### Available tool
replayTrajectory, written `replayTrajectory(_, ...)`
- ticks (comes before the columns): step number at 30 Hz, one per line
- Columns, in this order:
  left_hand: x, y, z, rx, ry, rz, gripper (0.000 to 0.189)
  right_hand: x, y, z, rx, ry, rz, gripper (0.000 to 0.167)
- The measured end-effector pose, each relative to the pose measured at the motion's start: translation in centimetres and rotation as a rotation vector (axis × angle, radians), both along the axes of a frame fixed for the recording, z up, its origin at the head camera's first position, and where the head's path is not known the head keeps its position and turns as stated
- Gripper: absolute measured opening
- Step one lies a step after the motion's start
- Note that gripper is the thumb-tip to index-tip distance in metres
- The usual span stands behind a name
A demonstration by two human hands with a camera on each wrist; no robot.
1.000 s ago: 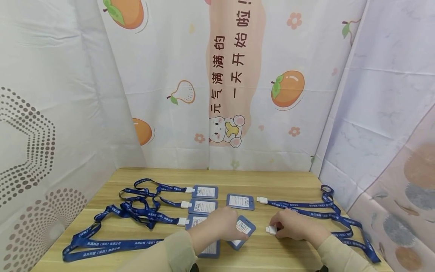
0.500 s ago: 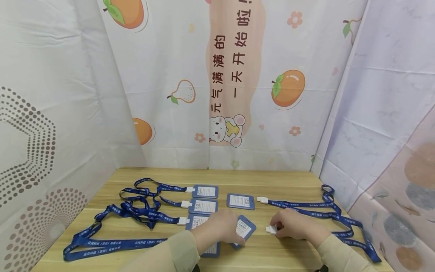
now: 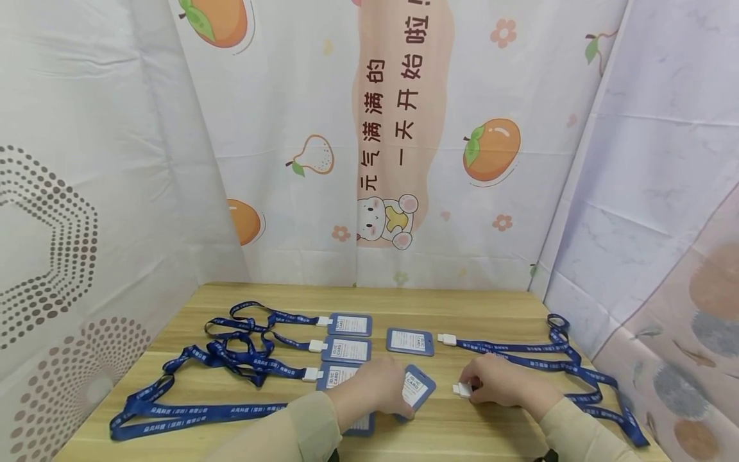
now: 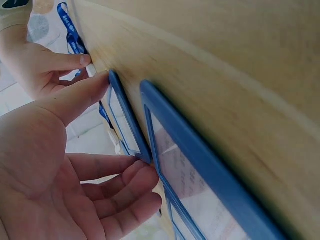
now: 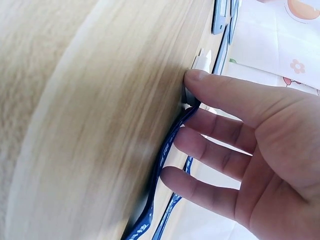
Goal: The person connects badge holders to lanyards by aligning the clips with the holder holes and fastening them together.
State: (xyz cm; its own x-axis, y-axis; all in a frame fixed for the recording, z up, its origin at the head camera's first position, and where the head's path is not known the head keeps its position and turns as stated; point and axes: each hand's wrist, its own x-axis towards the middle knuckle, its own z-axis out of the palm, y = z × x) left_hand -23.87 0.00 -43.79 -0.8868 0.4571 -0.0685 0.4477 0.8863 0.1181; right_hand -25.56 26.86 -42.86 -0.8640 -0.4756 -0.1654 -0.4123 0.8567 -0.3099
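Observation:
My left hand [image 3: 382,387] holds a blue ID card holder [image 3: 419,386] that lies askew on the table. In the left wrist view, the thumb and index finger [image 4: 100,166] are at opposite edges of this card holder [image 4: 123,117]. To the right, my right hand [image 3: 501,383] pinches the white clip [image 3: 462,389] of a blue lanyard [image 5: 162,155] between thumb and fingers. A small gap of tabletop separates the clip from the holder. Another card holder [image 3: 410,341] lies behind, beside the white clip [image 3: 447,339] of a second lanyard [image 3: 508,347], apart from it.
On the left, several card holders [image 3: 349,324] lie in a column, with blue lanyards [image 3: 242,356] spread leftward from them. My left forearm partly covers the nearest ones. A patterned curtain [image 3: 277,205] hangs behind the wooden table [image 3: 456,305], with more cloth at both sides.
My left hand has shifted slightly on the card holder, its thumb drawing back to the near edge. The right hand and its clip have stayed in place.

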Motion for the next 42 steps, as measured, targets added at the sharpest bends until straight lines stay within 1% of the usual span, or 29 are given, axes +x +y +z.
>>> replayTrajectory(5,-0.3,0.2,-0.3,0.002,-0.008,0.005,0.069,0.0,0.0,0.2,-0.003,-0.002,0.005,0.022)
replayTrajectory(14,-0.3,0.3,0.2,0.011,0.000,0.007,0.071,-0.1,-0.1,0.4,0.003,-0.005,-0.004,0.022)
replayTrajectory(20,-0.4,0.3,0.0,0.019,-0.001,0.002,0.068,-0.2,-0.1,0.4,0.000,-0.010,-0.007,0.023)
replayTrajectory(27,-0.6,0.1,0.3,-0.003,0.004,-0.015,0.065,-0.4,0.2,0.0,-0.018,-0.005,0.033,0.021)
replayTrajectory(29,-0.6,0.0,0.5,-0.021,-0.005,-0.014,0.064,-0.4,0.3,-0.1,-0.025,-0.002,0.042,0.021)
replayTrajectory(32,-0.8,0.0,0.4,-0.032,-0.026,-0.011,0.060,-0.3,0.4,-0.2,-0.032,0.002,0.054,0.021)
replayTrajectory(36,-1.3,0.0,0.1,-0.030,-0.041,-0.030,0.054,-0.3,0.4,-0.2,-0.033,0.007,0.056,0.021)
replayTrajectory(38,-1.5,0.0,0.2,-0.035,-0.042,-0.046,0.053,-0.3,0.4,-0.2,-0.032,0.006,0.054,0.022)
replayTrajectory(42,-1.6,-0.1,0.5,-0.067,-0.039,-0.078,0.057,-0.2,0.4,-0.2,-0.027,0.007,0.051,0.022)
